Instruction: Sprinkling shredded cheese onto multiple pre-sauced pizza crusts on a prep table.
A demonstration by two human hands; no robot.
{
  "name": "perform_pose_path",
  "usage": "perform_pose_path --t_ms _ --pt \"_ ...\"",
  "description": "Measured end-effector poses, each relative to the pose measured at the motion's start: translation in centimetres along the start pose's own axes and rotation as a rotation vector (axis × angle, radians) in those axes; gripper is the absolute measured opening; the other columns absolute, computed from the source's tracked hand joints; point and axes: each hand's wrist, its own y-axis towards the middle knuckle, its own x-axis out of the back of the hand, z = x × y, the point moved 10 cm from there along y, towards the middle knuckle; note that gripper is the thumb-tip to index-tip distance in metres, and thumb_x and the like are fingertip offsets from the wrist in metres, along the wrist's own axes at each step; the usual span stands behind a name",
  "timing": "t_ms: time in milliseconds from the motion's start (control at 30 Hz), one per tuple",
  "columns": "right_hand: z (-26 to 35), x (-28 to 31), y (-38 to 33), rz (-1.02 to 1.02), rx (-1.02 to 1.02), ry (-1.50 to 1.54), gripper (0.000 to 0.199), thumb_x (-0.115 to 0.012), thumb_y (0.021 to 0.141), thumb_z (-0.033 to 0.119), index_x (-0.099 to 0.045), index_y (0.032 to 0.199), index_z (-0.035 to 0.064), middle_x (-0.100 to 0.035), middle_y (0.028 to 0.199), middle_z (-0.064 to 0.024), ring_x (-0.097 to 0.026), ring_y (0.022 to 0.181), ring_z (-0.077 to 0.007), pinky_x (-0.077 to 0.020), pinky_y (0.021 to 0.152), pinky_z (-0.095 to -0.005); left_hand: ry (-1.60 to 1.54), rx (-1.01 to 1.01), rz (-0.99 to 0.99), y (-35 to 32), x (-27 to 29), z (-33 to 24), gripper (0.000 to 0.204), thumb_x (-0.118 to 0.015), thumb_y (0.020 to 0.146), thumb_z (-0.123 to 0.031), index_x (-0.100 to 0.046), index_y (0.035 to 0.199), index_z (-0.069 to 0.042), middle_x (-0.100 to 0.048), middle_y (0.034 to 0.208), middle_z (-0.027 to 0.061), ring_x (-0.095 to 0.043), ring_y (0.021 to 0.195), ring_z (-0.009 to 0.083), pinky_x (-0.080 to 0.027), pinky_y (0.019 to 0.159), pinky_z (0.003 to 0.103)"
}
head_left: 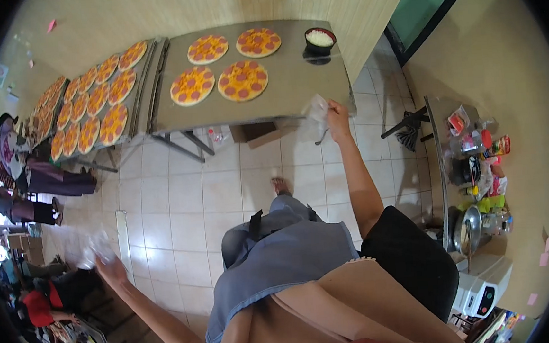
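Note:
My right hand (338, 122) is raised by the front right corner of the metal-topped table (294, 96). Its fingers pinch a crumpled piece of thin clear plastic (315, 110), which hangs by the table edge; whether it is a bag or a glove I cannot tell. Far out to the left, my left hand (111, 271) grips another filmy piece of clear plastic (97, 248), slightly blurred. Several round pizzas (243, 80) topped with orange cheese and sausage slices lie on the table. A dark bowl (320, 41) of white shreds stands at its back right.
More pizzas (96, 98) fill the tables at the left. An open cardboard box (256, 136) sits under the table. On the right, a side table holds jars (476, 142), packets and a metal pan (468, 228). Several people (40, 309) are at the far left.

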Motion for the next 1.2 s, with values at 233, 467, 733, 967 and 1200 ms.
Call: perform_pose_path --t_ms 233,467,733,967,1200 --pt "-17.0 9.1 22.3 -0.23 -0.404 0.166 0.041 -0.05 0.088 0.026 -0.049 0.123 0.0056 -0.05 0.119 -0.0117 -0.048 0.108 -0.0242 -0.04 0.091 -0.0358 0.038 0.282 -0.447 -5.6 7.4 18.3 0.028 -0.056 0.085 -0.029 -0.055 0.103 -0.007 -0.06 0.094 0.005 -0.057 0.085 0.0199 -0.047 0.072 0.033" --pt "-18.5 5.6 38.1 0.289 0.109 -1.167 0.068 -0.058 0.083 0.052 -0.051 0.124 -0.0021 -0.053 0.123 -0.0241 -0.048 0.116 -0.0366 -0.0356 0.099 -0.0421 0.012 0.219 -0.478 -12.3 3.0 24.1 0.017 -0.046 0.089 -0.019 -0.053 0.102 -0.01 -0.058 0.093 0.006 -0.057 0.081 0.0209 -0.048 0.07 0.033" --pt "-28.2 6.1 48.0 0.083 -0.309 0.402 0.06 -0.041 0.096 0.032 -0.023 0.137 -0.0072 -0.033 0.138 -0.0211 -0.053 0.108 -0.0362 -0.047 0.095 -0.0437 -0.258 0.083 -0.745 -16.8 2.4 21.2 0.026 -0.046 0.086 -0.019 -0.051 0.108 -0.006 -0.059 0.097 0.0096 -0.058 0.087 0.0256 -0.049 0.08 0.038" --pt "-25.7 5.5 44.6 -0.03 -0.42 0.376 0.06 -0.04 0.091 0.03 -0.025 0.137 -0.0059 -0.037 0.135 -0.0191 -0.054 0.107 -0.038 -0.049 0.09 -0.047 -0.205 -0.038 -0.807 -11.8 6.8 13.4 0.022 -0.045 0.091 -0.019 -0.053 0.108 -0.007 -0.06 0.099 0.0072 -0.059 0.09 0.0222 -0.05 0.08 0.036" --pt "-12.8 2.0 30.1 -0.163 -0.428 0.223 0.061 -0.042 0.092 0.037 -0.03 0.136 -0.0044 -0.04 0.134 -0.016 -0.051 0.11 -0.0326 -0.0447 0.094 -0.0412 0.236 -0.265 -0.487 0.5 12.2 -0.8 0.027 -0.055 0.089 -0.02 -0.053 0.113 -0.007 -0.059 0.107 0.0064 -0.058 0.096 0.0208 -0.048 0.084 0.034"
